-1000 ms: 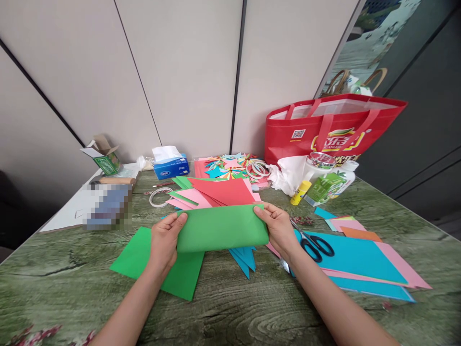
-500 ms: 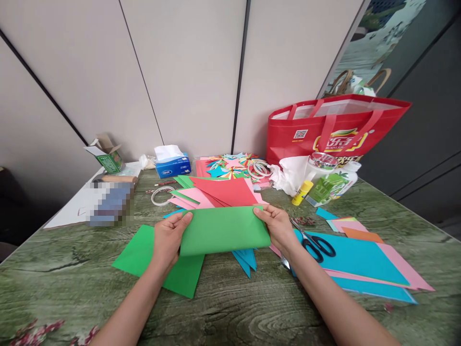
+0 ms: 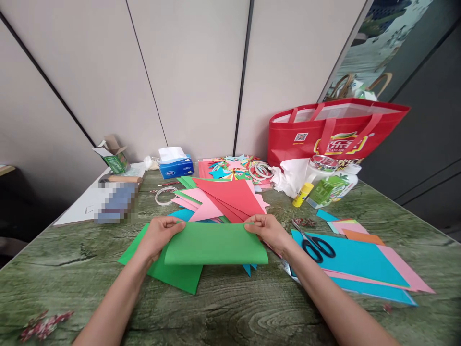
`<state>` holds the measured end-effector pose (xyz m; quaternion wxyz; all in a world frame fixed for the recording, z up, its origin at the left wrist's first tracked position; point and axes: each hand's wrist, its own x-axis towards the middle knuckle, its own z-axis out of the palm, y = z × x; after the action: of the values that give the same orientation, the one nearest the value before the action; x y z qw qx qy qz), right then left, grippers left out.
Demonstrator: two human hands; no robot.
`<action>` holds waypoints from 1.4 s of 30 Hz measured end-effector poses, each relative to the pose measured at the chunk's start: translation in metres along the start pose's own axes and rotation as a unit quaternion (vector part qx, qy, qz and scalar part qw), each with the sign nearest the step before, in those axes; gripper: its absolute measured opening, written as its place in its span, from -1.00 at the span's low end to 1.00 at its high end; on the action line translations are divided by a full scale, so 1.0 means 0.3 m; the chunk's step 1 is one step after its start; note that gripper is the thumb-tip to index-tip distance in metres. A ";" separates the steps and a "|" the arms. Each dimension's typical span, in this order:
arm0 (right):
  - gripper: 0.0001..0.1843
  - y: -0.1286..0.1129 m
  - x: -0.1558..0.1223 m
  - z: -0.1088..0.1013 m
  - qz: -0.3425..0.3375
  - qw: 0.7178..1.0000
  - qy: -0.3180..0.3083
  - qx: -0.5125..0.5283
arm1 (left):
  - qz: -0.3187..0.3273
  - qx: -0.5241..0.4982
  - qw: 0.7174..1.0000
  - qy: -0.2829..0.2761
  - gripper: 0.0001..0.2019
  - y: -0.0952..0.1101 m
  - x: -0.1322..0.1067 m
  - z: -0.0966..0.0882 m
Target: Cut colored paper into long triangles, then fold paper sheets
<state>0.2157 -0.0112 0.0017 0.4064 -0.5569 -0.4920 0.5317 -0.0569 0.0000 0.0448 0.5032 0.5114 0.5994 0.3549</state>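
Observation:
A green sheet of paper (image 3: pixel 216 245), bent over on itself with a rounded near edge, is held up between my hands above the table. My left hand (image 3: pixel 162 235) pinches its far left corner, thumb on top. On the other side, my right hand (image 3: pixel 268 230) pinches the far right corner the same way. Under it lies another green sheet (image 3: pixel 180 276), partly covered by the held one and my left wrist. Just beyond my fingers is a pile of cut red paper (image 3: pixel 230 197) and pink paper (image 3: pixel 205 204).
Black-handled scissors (image 3: pixel 319 247) lie on blue paper (image 3: pixel 363 259) by my right forearm. A yellow glue stick (image 3: pixel 302 194), a green carton (image 3: pixel 327 190) and a red bag (image 3: pixel 298 144) stand behind. At the back left are a tissue box (image 3: pixel 176 166) and a tape roll (image 3: pixel 165 196).
Both hands have brought the green paper lower and nearer. My left hand has shifted left, my right hand slightly left. More of the red and pink pile shows behind it.

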 end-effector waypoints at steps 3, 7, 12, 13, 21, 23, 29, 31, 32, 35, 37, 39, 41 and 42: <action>-0.87 0.000 -0.007 0.023 -0.017 0.993 -0.012 -0.118 | 0.001 0.084 0.996 -0.010 -0.69 -0.035 -0.006 -0.033; -0.96 0.003 -0.025 0.048 -0.049 0.962 -0.003 -0.270 | 0.021 0.207 0.978 -0.018 -0.74 -0.090 -0.006 -0.042; -0.87 -0.005 -0.063 0.073 -0.055 0.908 0.015 -0.414 | 0.063 0.367 0.928 0.009 -0.83 -0.124 -0.012 -0.031; -0.83 -0.009 -0.070 0.078 -0.057 0.898 0.017 -0.437 | 0.070 0.395 0.916 0.015 -0.85 -0.125 -0.018 -0.027; -0.79 -0.056 -0.106 0.119 -0.069 0.817 0.004 -0.572 | 0.105 0.553 0.826 0.011 -0.79 -0.088 -0.088 0.029; -0.79 -0.065 -0.107 0.130 -0.081 0.801 -0.005 -0.593 | 0.123 0.580 0.805 0.014 -0.78 -0.075 -0.091 0.046; -0.64 -0.069 -0.110 0.142 -0.143 0.773 -0.106 -0.609 | 0.198 0.585 0.780 -0.101 -0.73 -0.064 -0.060 0.060; -0.66 -0.078 -0.115 0.143 -0.160 0.765 -0.133 -0.609 | 0.216 0.574 0.777 -0.142 -0.72 -0.057 -0.056 0.055; -0.68 -0.086 -0.117 0.145 -0.166 0.762 -0.144 -0.610 | 0.223 0.569 0.776 -0.157 -0.73 -0.051 -0.057 0.053; -0.65 -0.110 -0.118 0.157 -0.170 0.756 -0.165 -0.611 | 0.236 0.562 0.772 -0.181 -0.79 -0.035 -0.068 0.059; -0.63 -0.120 -0.112 0.167 -0.166 0.757 -0.175 -0.608 | 0.237 0.560 0.772 -0.187 -0.80 -0.031 -0.075 0.072; -0.67 -0.122 -0.104 0.176 -0.171 0.759 -0.199 -0.595 | 0.239 0.553 0.773 -0.196 -0.79 -0.033 -0.078 0.085; -0.71 -0.120 -0.095 0.184 -0.190 0.761 -0.242 -0.572 | 0.246 0.539 0.776 -0.215 -0.79 -0.039 -0.076 0.095; -0.69 -0.119 -0.092 0.189 -0.200 0.760 -0.265 -0.558 | 0.250 0.530 0.778 -0.226 -0.80 -0.041 -0.074 0.096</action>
<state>0.1567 -0.0356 0.0360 -0.0261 -0.4106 -0.8902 0.1958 -0.0328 -0.0269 0.0316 0.1674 0.8949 0.4125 -0.0309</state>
